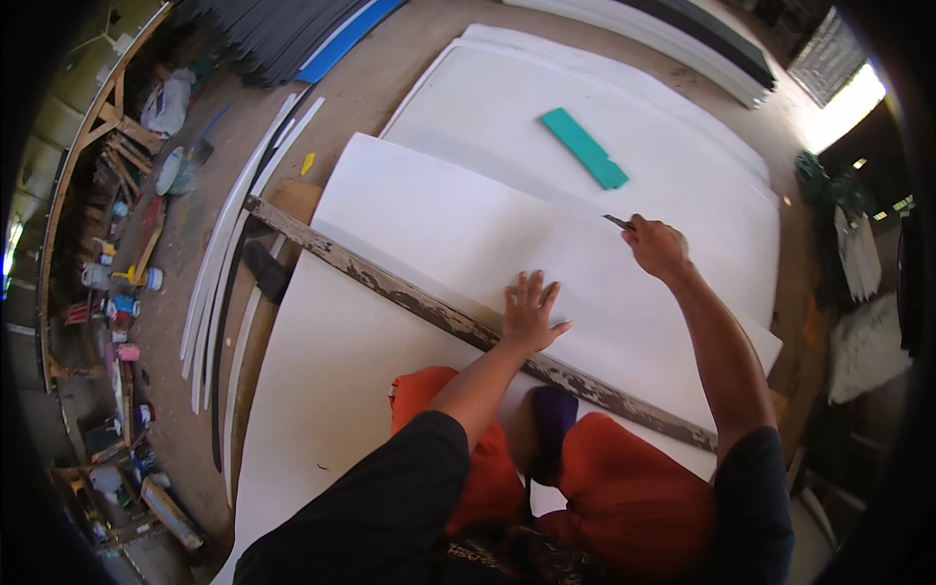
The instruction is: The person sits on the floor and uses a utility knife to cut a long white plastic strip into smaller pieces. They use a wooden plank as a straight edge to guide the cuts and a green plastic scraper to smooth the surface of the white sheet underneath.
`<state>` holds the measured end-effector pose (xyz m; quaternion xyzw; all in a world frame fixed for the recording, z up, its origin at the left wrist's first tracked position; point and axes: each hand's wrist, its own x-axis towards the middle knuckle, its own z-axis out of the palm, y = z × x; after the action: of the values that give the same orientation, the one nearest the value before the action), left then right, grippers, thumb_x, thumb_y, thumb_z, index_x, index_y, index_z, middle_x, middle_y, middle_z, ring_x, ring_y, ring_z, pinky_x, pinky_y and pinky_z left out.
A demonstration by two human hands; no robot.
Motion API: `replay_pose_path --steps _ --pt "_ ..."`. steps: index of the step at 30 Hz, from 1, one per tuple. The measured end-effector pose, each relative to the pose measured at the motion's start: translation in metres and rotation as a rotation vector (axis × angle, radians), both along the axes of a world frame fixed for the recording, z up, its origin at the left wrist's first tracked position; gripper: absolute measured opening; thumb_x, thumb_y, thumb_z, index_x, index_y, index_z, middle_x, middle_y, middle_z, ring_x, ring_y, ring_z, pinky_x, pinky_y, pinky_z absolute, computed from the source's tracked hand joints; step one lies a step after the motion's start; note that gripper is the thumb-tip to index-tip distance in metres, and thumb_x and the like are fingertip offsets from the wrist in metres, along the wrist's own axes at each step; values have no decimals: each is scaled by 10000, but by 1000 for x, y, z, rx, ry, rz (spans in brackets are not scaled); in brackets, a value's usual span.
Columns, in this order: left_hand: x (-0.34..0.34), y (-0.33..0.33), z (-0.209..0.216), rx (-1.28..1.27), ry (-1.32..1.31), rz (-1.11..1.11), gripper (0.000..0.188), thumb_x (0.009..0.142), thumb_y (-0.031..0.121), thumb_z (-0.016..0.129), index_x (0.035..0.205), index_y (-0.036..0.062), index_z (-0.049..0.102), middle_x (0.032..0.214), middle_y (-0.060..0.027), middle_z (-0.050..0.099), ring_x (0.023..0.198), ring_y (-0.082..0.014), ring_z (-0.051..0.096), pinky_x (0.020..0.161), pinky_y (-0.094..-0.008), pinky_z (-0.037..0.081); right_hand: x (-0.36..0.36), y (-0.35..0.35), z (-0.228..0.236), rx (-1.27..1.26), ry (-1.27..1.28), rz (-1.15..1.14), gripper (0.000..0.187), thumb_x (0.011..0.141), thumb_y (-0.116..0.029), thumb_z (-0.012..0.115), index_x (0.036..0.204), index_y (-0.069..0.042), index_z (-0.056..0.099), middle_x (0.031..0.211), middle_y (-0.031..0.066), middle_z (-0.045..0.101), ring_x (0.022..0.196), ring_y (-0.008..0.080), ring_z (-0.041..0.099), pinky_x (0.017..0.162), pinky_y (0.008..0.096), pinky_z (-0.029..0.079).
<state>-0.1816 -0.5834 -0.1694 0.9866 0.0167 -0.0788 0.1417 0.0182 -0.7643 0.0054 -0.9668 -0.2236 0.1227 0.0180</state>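
My left hand (531, 314) lies with its fingers spread on a large white sheet (419, 210), just beyond a long worn straightedge (380, 281). That straightedge, with flaking paint, runs aslant across the sheet in front of my knees. Farther right, my right hand (657, 246) is closed round a utility knife (618, 223), its dark tip pointing left above the white surface. A flat teal strip (585, 148) with a notched end rests on the sheets beyond my hands.
More white sheets (673, 127) are stacked beneath. Long white and black strips (229, 263) lie on the floor at left, near a small yellow piece (308, 163). Dark stacked panels (278, 39) stand at the far left. Cluttered shelving with cans (122, 307) lines the left side.
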Motion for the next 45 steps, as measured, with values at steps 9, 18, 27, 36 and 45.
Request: replay_pose_path --steps 9,18,27,36,45 --pt "-34 -7 20 158 277 -26 896 979 738 547 1700 268 299 1791 -102 187 1641 -364 171 1258 -576 323 -50 -171 87 -30 16 -167 437 1046 -475 551 1180 -104 739 1121 186 770 1096 392 723 943 523 565" --pt "-21 -77 28 134 174 26 907 991 690 590 1576 10 463 1723 -161 318 1607 -332 260 1256 -513 331 -113 -429 42 240 -118 -853 471 1010 -487 619 1035 -30 727 1061 252 746 1065 448 701 899 509 543" --pt "72 -142 24 122 -135 -246 825 978 696 602 1669 315 361 1797 -104 166 1650 -383 123 1277 -646 210 -137 -553 -116 302 15 -1202 510 993 -525 587 1256 -113 732 1257 229 731 1214 452 662 1025 521 521" --pt "99 -205 19 250 261 -64 936 934 838 519 1706 398 224 1816 -64 64 1664 -358 16 1238 -761 101 -126 -550 -136 424 118 -1140 518 987 -568 598 1133 -89 730 1116 191 761 1122 417 699 967 511 522" --pt "99 -202 11 255 190 -71 925 934 823 541 1702 403 242 1814 -50 87 1663 -358 36 1242 -753 102 -136 -560 -165 347 37 -1018 597 1010 -618 565 1097 -54 740 1237 165 673 1163 417 661 987 503 524"
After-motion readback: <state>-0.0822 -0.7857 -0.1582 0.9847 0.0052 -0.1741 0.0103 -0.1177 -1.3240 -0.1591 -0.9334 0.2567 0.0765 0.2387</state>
